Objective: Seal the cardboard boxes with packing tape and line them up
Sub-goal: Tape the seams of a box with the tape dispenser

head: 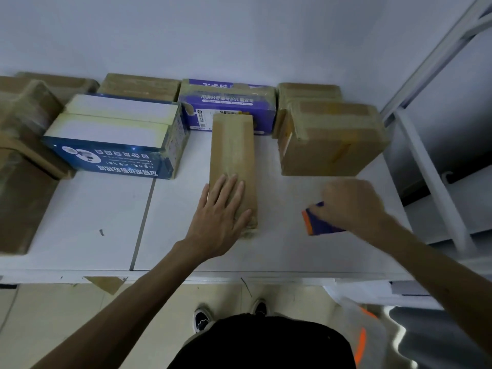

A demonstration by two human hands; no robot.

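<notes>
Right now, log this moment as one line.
left hand: flat on long brown taped cardboard box | right hand: grips blue-and-orange tape dispenser

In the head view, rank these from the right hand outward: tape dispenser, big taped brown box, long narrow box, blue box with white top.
1. Tape dispenser: held in the right hand.
2. Big taped brown box: just beyond the hand, toward the wall.
3. Long narrow box: to the left, under the left hand.
4. Blue box with white top: far left.
</notes>
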